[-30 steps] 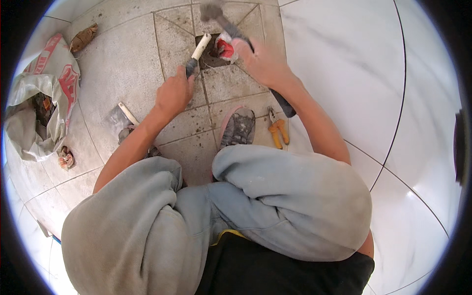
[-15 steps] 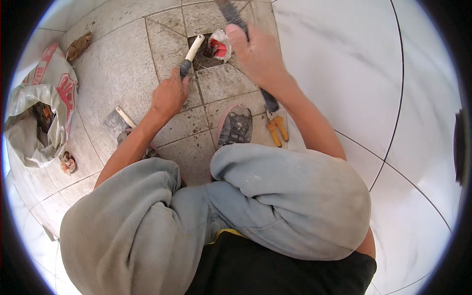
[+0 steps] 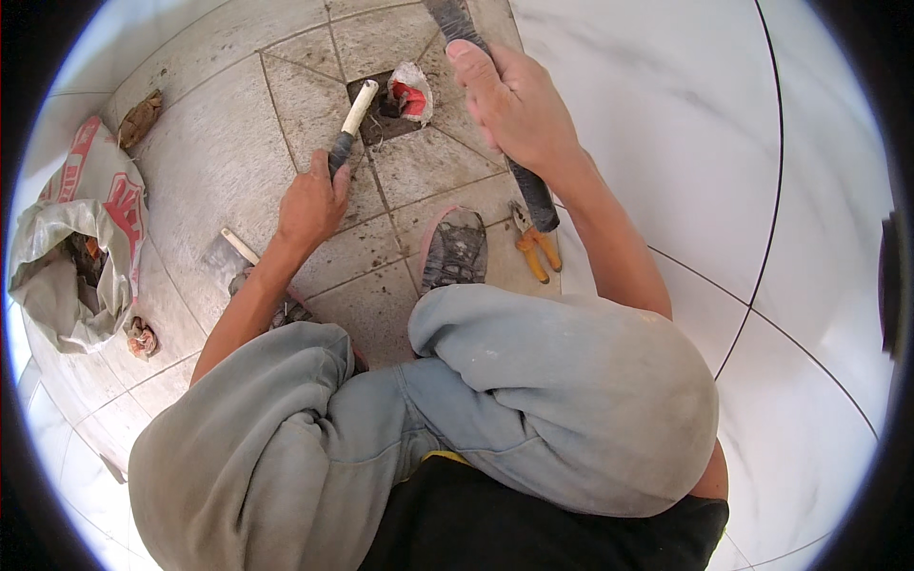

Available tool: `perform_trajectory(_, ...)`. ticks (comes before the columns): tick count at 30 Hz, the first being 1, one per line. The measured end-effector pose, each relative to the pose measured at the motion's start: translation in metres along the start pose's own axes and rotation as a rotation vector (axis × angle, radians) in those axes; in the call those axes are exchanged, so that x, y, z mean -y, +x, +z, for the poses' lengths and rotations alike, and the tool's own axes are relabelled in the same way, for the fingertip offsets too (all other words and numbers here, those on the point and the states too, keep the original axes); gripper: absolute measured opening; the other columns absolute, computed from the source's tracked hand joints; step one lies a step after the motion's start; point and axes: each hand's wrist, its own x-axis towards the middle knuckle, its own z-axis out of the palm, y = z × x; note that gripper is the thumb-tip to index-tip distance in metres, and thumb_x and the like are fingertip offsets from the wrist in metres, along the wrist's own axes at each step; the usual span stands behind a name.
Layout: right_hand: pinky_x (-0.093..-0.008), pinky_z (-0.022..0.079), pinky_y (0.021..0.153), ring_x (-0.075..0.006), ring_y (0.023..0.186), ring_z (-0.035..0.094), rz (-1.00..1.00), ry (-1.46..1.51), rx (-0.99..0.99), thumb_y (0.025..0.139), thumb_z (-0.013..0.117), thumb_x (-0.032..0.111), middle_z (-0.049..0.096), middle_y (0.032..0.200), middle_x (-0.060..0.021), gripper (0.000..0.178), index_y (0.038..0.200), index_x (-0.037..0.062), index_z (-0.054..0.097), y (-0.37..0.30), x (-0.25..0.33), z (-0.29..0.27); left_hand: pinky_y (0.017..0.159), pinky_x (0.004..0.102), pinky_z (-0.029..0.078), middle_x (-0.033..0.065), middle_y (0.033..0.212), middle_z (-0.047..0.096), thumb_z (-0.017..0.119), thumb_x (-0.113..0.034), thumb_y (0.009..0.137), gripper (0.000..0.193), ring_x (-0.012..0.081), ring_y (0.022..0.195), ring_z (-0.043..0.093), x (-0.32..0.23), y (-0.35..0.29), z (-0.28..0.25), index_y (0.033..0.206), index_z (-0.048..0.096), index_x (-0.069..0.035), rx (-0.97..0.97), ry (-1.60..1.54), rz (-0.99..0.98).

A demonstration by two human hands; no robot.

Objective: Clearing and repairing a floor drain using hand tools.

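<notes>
My left hand (image 3: 312,205) is closed around the dark wrapped grip of a slim rod (image 3: 358,108). The rod's cream-coloured end reaches the edge of a square hole (image 3: 393,127) in the floor tiles. A crumpled white and red piece of plastic (image 3: 425,84) sits in the hole beside the rod's tip. My right hand (image 3: 526,112) is raised to the right of the hole, its fingers wrapped round a thick tool handle (image 3: 535,198) bound in black. The handle's far end runs out at the upper edge, so the tool's head cannot be seen.
Orange-handled pliers (image 3: 536,253) lie right of my shoe (image 3: 455,247). A scraper (image 3: 240,246) with a pale handle is by the other shoe. At far left stands an open white and red sack (image 3: 119,190) holding debris. White marbled tiles (image 3: 666,124) cover the right side.
The view has shifted slightly, and the hole appears a little further left. My right hand, blurred before, is now sharper, and its handle slants lower toward the pliers. Both hands keep their holds.
</notes>
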Motion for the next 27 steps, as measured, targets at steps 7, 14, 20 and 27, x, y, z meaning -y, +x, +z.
perform_trajectory(7,-0.0355,0.042,0.054,-0.0196,0.057,0.055,-0.042,-0.165,0.011,0.095,0.052,0.055,0.053,0.061,-0.0090,0.058,0.081,-0.0013,0.056,-0.013,-0.011,0.012,0.058,0.0585,0.049,0.0285,0.071,0.063,0.050,-0.032,0.097,0.033,0.0494,0.066,0.062,-0.009,-0.012,-0.004,0.107,0.042,-0.002,-0.007,0.059,-0.020)
perform_trajectory(14,-0.0449,0.044,0.063,-0.0348,0.064,0.056,0.104,-0.219,0.168,0.096,0.048,0.054,0.057,0.069,-0.0237,0.061,0.083,-0.0048,0.058,-0.015,-0.066,0.044,0.057,0.0572,0.049,0.0270,0.070,0.064,0.051,-0.032,0.098,0.032,0.0480,0.065,0.063,-0.009,-0.009,0.000,0.105,0.040,-0.003,-0.005,0.147,0.017)
perform_trajectory(20,-0.0447,0.045,0.064,-0.0366,0.066,0.058,-0.015,-0.082,0.078,0.095,0.051,0.051,0.058,0.070,-0.0246,0.058,0.083,-0.0045,0.059,-0.023,-0.001,0.030,0.057,0.0569,0.050,0.0272,0.071,0.064,0.050,-0.032,0.098,0.032,0.0475,0.066,0.063,-0.011,-0.015,0.006,0.106,0.040,-0.003,-0.001,0.113,-0.061)
perform_trajectory(27,-0.0449,0.046,0.064,-0.0365,0.067,0.059,0.027,-0.328,0.197,0.096,0.047,0.053,0.059,0.069,-0.0225,0.058,0.086,-0.0028,0.060,-0.005,-0.040,0.032,0.059,0.0571,0.050,0.0280,0.071,0.064,0.048,-0.033,0.098,0.033,0.0482,0.067,0.064,-0.009,-0.010,0.011,0.107,0.040,-0.002,-0.003,0.083,-0.025)
